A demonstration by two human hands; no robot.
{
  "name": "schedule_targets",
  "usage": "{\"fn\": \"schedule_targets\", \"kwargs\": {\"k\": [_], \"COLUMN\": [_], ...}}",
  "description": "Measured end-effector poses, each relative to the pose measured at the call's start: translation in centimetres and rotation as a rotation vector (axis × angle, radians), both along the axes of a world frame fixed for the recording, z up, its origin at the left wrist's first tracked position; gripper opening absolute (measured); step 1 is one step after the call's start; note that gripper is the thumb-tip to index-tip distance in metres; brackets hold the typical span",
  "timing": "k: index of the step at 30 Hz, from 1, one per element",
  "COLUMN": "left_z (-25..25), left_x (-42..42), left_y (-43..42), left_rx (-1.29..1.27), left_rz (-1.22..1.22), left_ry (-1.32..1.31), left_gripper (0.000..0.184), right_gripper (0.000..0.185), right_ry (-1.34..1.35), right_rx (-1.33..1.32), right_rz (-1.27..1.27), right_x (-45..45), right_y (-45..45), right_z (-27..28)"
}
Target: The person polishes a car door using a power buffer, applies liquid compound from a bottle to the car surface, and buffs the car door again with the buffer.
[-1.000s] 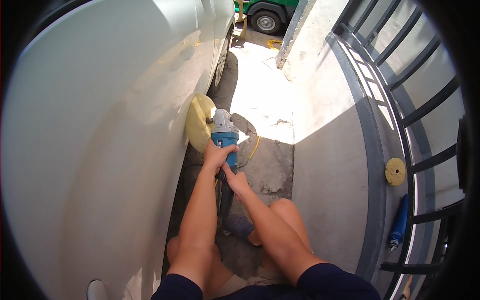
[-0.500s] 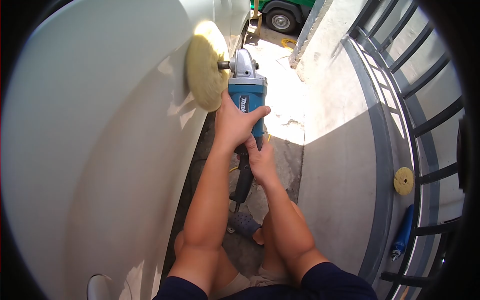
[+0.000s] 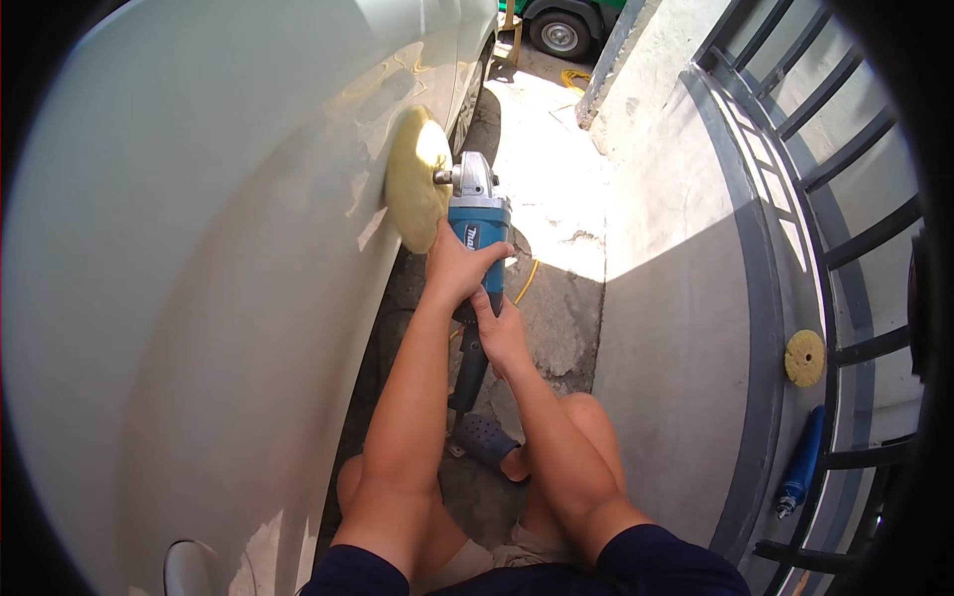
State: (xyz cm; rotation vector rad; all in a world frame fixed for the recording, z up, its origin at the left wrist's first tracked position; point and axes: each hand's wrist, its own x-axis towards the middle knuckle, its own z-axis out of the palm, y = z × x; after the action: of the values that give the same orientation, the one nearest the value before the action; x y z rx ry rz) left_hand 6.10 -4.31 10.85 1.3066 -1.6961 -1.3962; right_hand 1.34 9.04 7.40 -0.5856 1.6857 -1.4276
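Observation:
A blue and silver power polisher [image 3: 481, 212] with a black rear handle is held between my two hands. My left hand [image 3: 457, 268] wraps the front of its body, just behind the silver gear head. Lower down, my right hand [image 3: 504, 336] grips the body near the black handle. The round yellowish wool pad [image 3: 415, 184] on its spindle lies against the pale car panel [image 3: 248, 228] on the left; its edge is slightly blurred. My fingers' far sides are hidden behind the tool.
On the right ledge, a spare yellow pad [image 3: 804, 358] and a blue tube-like tool [image 3: 801, 465] lie beside black metal bars [image 3: 874, 344]. A yellow cord [image 3: 527, 282] runs along the floor. A green vehicle's wheel [image 3: 559, 36] stands beyond. A car door handle [image 3: 189, 568] sticks out at lower left.
The polisher and both hands have moved down the panel, closer to me. Light streaks on the panel above the pad now show.

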Motion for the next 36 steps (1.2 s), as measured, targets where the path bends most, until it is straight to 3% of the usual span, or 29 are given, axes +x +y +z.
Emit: {"fn": "schedule_targets", "kwargs": {"k": [7,10,13,17,20,25,36], "left_z": [-7.4,-10.3,-12.0,-13.9,-15.4,-16.8,-16.0], "left_x": [0.7,0.5,0.5,0.6,0.7,0.9,1.5], "left_y": [0.1,0.1,0.4,0.7,1.0,1.6,3.1], "left_rx": [0.135,0.169,0.262,0.348,0.383,0.396,0.449], "left_rz": [0.009,0.019,0.020,0.029,0.028,0.041,0.065], "left_ry": [-0.019,0.030,0.096,0.146,0.179,0.204,0.236], "left_gripper": [0.096,0.082,0.090,0.088,0.086,0.073,0.083], "right_gripper": [0.073,0.074,0.076,0.080,0.082,0.082,0.083], "right_ry": [-0.015,-0.026,-0.059,0.018,0.042,0.084,0.111], "right_rx": [0.149,0.216,0.259,0.291,0.342,0.353,0.434], "right_rz": [0.027,0.030,0.032,0.034,0.041,0.045,0.098], "right_x": [1.1,1.0,0.9,0.4,0.6,0.9,0.7], "right_y": [0.8,0.9,1.1,1.2,1.6,2.0,3.0], "right_z": [-4.4,-5.7,-7.4,-11.3,-10.7,-10.1,-12.2]}}
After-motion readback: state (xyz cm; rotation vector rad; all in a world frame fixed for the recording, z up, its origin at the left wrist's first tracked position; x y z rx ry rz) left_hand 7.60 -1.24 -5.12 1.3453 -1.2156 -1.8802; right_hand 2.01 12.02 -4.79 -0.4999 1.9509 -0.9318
